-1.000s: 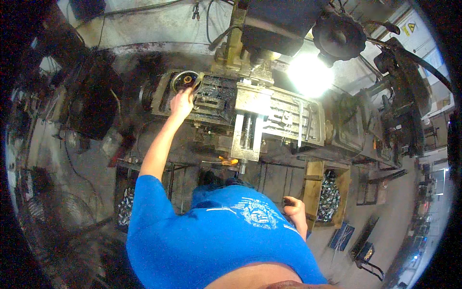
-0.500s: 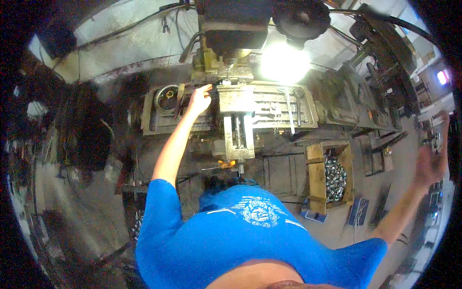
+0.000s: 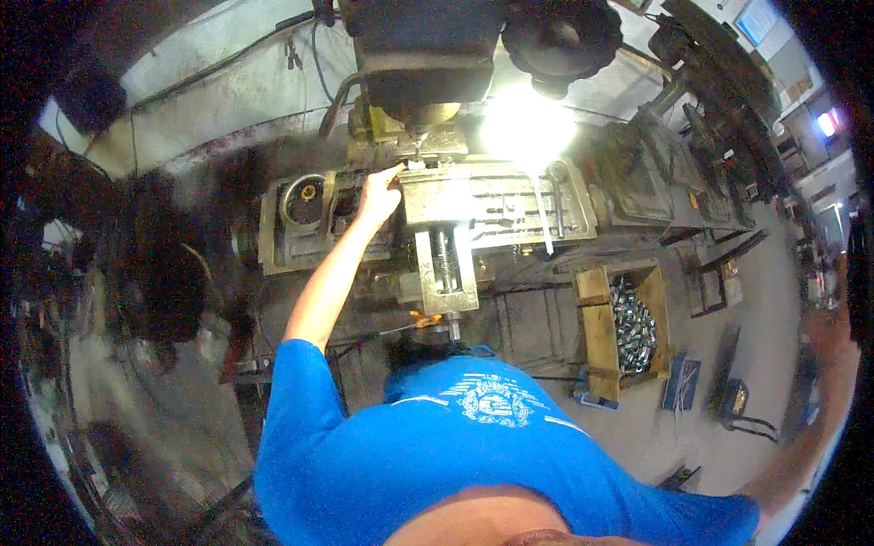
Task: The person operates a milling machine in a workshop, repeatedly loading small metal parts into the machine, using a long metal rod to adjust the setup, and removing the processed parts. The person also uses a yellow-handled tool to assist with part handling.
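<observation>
Moving across from the round dish (image 3: 284, 205) where it was a second ago, the left hand (image 3: 377, 200) is now reaching to the left end of the vise (image 3: 437, 202), while the right hand (image 3: 830, 332) is sweeping from beside the body out to the right edge. Nearest, a blue shirt (image 3: 437, 428) is filling the lower middle. Just beyond it, an orange-handled tool (image 3: 424, 320) is lying near the front of the vise. To the right, a wooden box (image 3: 597, 341) is holding a heap of shiny metal parts (image 3: 635, 332). The left fingers are stretching toward a small pale piece (image 3: 415, 166), which is sitting at the far left end of the vise; whether they are pinching it, I cannot tell. The right fingers are blurring, so I cannot tell whether they are spread or pressed together. The vise is standing on the worktop (image 3: 291, 262), with the dish resting toward its left end. Farther back, a cutting tool (image 3: 419, 143) is hanging above the pale piece, and a lamp (image 3: 528, 127) is glaring.
</observation>
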A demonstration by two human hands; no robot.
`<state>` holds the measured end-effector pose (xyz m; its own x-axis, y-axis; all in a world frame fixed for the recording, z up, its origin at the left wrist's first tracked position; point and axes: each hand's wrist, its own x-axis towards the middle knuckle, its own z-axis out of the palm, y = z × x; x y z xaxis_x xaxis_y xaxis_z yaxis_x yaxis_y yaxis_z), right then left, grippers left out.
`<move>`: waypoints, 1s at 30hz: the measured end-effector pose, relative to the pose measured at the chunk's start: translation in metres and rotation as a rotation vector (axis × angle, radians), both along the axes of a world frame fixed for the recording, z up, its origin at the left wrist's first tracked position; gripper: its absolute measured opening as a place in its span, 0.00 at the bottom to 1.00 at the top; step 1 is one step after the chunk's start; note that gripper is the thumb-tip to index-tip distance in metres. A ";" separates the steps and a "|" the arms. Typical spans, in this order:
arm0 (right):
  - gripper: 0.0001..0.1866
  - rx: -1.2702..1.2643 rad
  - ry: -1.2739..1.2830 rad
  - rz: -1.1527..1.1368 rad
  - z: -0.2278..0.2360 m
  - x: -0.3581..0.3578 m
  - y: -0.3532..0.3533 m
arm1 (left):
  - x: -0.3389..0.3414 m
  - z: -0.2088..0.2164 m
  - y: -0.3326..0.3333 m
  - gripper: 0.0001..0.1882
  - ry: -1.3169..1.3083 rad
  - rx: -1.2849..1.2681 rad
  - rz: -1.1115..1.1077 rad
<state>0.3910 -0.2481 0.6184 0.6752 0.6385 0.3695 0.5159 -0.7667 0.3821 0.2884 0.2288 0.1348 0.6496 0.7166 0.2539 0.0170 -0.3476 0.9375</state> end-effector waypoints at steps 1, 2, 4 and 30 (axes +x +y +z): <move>0.28 0.037 0.166 0.016 -0.030 0.013 -0.011 | -0.009 0.004 0.003 0.27 0.006 0.035 0.034; 0.32 0.052 0.307 -0.019 -0.051 0.009 -0.017 | -0.003 0.004 0.000 0.28 0.022 0.020 0.024; 0.38 0.322 0.624 -0.067 -0.106 0.003 -0.032 | 0.001 0.006 -0.004 0.28 0.052 0.024 0.027; 0.18 0.847 1.188 0.198 -0.266 0.037 -0.008 | -0.081 0.040 -0.049 0.23 0.000 -0.286 0.053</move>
